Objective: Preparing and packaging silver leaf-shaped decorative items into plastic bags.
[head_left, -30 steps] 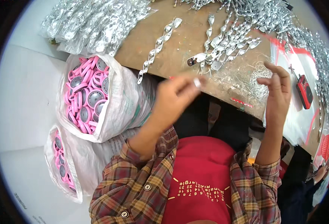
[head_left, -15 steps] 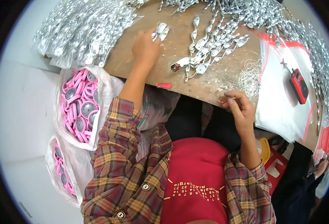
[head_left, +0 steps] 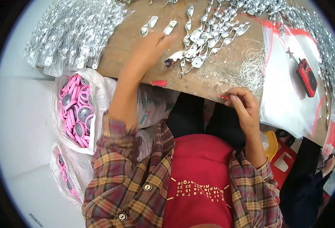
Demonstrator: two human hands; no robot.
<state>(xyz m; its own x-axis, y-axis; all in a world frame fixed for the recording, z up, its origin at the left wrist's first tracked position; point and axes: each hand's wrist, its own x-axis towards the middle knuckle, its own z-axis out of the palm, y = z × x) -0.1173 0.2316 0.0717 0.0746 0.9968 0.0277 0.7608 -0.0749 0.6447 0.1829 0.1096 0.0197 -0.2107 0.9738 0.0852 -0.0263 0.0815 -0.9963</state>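
Note:
My left hand (head_left: 148, 51) is smeared by motion over the brown tabletop (head_left: 116, 57), so its fingers are unclear. Just beyond it lie short silver twisted pieces (head_left: 149, 26) with thin string and another silver piece (head_left: 170, 27). To its right a bundle of twisted shiny silver strips (head_left: 201, 43) fans out, with a dark reddish end near me. My right hand (head_left: 245, 104) is at the table's near edge, thumb and fingers pinched on a small red thing (head_left: 223, 97), mostly hidden. A flat red piece (head_left: 158, 83) lies at the edge between my hands.
Bagged silver strips (head_left: 72, 34) are heaped at far left. White sacks hold pink-and-grey wheel-like rings (head_left: 76, 110). At right are tangled white string (head_left: 253, 72), clear plastic bags (head_left: 285, 87) and a red-black radio (head_left: 307, 78). Another person's hand (head_left: 330, 165) shows at far right.
My left hand has come away from the silver pieces, moving right and toward me; they now lie spread apart on the table. My right hand keeps its pinch. The view has shifted slightly.

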